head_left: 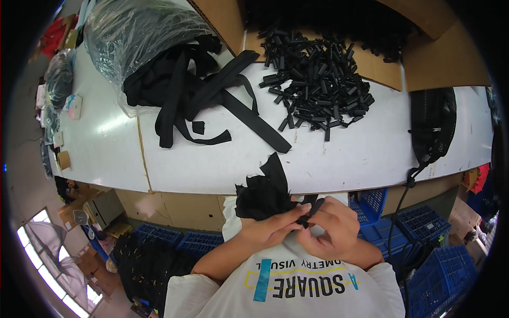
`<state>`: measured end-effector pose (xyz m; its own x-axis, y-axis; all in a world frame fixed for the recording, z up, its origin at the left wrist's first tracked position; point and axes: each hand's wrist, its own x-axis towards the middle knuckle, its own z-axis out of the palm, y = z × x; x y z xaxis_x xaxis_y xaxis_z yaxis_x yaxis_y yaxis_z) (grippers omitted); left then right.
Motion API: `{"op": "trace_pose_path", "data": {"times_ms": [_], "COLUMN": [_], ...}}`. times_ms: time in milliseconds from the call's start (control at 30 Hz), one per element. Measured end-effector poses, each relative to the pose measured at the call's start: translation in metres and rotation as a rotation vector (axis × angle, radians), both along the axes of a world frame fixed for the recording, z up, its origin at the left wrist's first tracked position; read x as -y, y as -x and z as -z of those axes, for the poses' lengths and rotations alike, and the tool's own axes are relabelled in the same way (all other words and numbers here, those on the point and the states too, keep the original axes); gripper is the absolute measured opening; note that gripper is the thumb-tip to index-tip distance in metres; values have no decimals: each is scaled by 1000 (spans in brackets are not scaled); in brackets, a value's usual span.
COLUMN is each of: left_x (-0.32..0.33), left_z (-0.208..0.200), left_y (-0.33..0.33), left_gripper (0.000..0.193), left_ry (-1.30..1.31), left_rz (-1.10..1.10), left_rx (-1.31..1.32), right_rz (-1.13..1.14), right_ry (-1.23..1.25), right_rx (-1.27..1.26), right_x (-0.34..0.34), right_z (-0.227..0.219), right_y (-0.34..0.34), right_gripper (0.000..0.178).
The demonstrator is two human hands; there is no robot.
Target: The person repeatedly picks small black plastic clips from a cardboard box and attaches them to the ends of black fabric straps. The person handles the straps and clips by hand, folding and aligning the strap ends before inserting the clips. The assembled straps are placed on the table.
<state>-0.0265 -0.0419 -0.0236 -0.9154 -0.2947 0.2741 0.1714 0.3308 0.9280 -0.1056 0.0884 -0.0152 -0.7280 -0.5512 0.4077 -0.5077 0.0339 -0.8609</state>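
In front of my chest, just off the table's near edge, my two hands meet at the fingertips. My left hand [273,229] is closed on black fabric strips [262,193], whose ragged ends fan out above it. Pinched in my right hand [333,225] is the end of a narrow black piece [313,206] that touches the fabric. Fingers hide the exact spot where the two meet, and I cannot tell whether the piece is webbing or plastic. Beyond my hands lies a heap of small black plastic clips [318,79]. Long black fabric bands [201,100] spill out left of it.
An open cardboard box [437,58] stands at the back right, beside a black bag [433,127] with a hanging cord. A clear plastic bag [132,37] of dark material sits back left on the white table [212,169]. Blue crates [440,275] stand below, right.
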Motion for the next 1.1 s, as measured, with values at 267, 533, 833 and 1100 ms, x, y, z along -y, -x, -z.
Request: {"op": "trace_pose_path", "data": {"times_ms": [267, 533, 833, 1100], "left_x": [-9, -9, -12, -12], "left_z": [4, -18, 5, 8], "left_y": [-6, 0, 0, -6], "left_gripper": [15, 11, 6, 14], "left_ry": [-393, -1765, -498, -661], "left_rz": [-64, -222, 69, 69], "left_rx": [120, 474, -11, 32], "right_rz": [-19, 35, -61, -130], "right_ry": [-37, -65, -46, -101], "right_rx": [-43, -46, -42, -62], "right_x": [-6, -5, -10, -17], "right_z": [-2, -5, -5, -7], "right_y": [-2, -5, 2, 5], "right_gripper": [24, 23, 26, 27]}}
